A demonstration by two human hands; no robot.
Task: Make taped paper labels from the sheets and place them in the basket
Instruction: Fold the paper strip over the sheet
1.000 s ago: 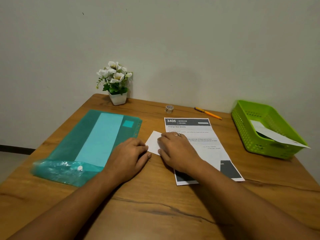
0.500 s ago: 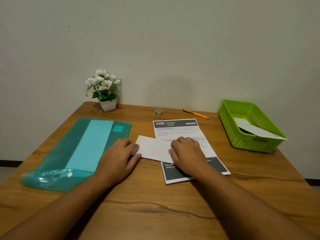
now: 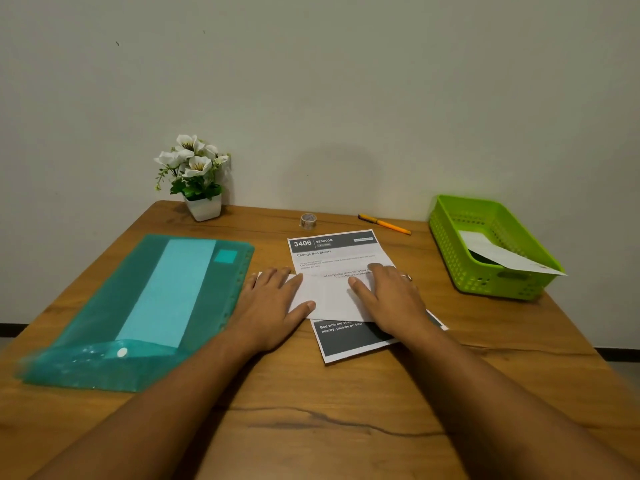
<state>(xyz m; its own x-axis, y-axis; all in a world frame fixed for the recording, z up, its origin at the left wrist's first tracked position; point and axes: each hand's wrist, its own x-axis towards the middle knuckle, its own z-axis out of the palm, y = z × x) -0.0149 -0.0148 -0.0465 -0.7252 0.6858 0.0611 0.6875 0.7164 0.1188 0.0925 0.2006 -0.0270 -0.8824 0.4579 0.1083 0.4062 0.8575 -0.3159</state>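
Two hands are counted on one desk (image 3: 311, 427): the left hand (image 3: 270, 303) and the right hand (image 3: 388, 296). Three papers are seen: one printed sheet (image 3: 332, 251) and one blank slip (image 3: 329, 296) at twelve o'clock, and one white paper (image 3: 498, 254) in the single basket (image 3: 485, 282) at two o'clock. One tape roll (image 3: 308, 220), one pen (image 3: 384, 224), one potted plant (image 3: 195, 174) and one folder (image 3: 138, 306) are counted.

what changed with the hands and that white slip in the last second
The left hand and right hand slid apart along the white slip, which now shows wider and lies across the printed sheet. Both press it flat with straight fingers; nothing was picked up or let go. The tape roll, pen, folder and basket stayed put.
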